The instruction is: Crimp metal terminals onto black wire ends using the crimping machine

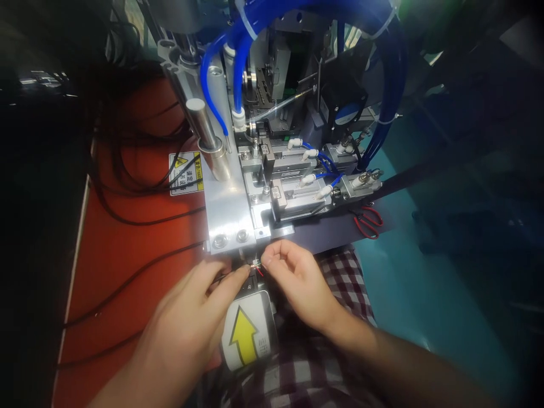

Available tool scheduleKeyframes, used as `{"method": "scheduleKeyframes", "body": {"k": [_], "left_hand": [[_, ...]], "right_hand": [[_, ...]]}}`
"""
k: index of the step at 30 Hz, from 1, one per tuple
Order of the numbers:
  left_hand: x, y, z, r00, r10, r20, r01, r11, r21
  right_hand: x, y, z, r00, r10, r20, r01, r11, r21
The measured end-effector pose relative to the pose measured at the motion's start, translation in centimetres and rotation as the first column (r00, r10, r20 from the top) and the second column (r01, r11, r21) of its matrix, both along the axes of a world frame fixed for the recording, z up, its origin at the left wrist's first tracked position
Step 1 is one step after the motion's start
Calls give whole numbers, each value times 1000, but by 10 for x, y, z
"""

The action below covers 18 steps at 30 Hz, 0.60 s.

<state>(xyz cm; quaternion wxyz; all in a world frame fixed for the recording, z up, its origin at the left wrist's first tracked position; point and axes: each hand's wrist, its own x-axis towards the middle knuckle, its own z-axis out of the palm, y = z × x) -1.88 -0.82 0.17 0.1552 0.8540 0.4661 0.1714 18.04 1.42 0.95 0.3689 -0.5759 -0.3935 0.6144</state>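
Observation:
My left hand (193, 320) and my right hand (297, 280) meet just below the front edge of a metal machine (255, 187). Both pinch a thin cable end with a small metal connector and red wire (256, 265) between fingertips. The left hand grips the black cable (127, 283) coming from the left; the right thumb and forefinger close on the connector tip. A plate with a yellow arrow label (245, 334) lies right under the hands.
Black cables (140, 187) loop over the red table at left beside a yellow warning sticker (186, 173). Blue air hoses (382, 73) arch over the machine. Red-handled scissors (368, 221) lie at its right. A checked cloth (340, 272) lies below the hands.

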Motion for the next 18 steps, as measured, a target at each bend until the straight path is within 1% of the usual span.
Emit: {"method": "scheduleKeyframes", "body": {"k": [4, 9, 15, 18], "left_hand": [[0, 1, -1, 1000, -13, -17, 13, 1000, 5], [0, 1, -1, 999, -16, -32, 16, 1000, -1], [0, 0, 0, 999, -17, -42, 17, 1000, 6], [1, 1, 1, 999, -21, -44, 22, 1000, 21]], "right_hand": [[3, 1, -1, 1000, 25, -20, -25, 999, -40], [7, -1, 0, 1000, 28, -5, -28, 1000, 6], [7, -2, -1, 1000, 28, 2, -28, 1000, -6], [8, 0, 0, 999, 53, -7, -53, 997, -47]]}}
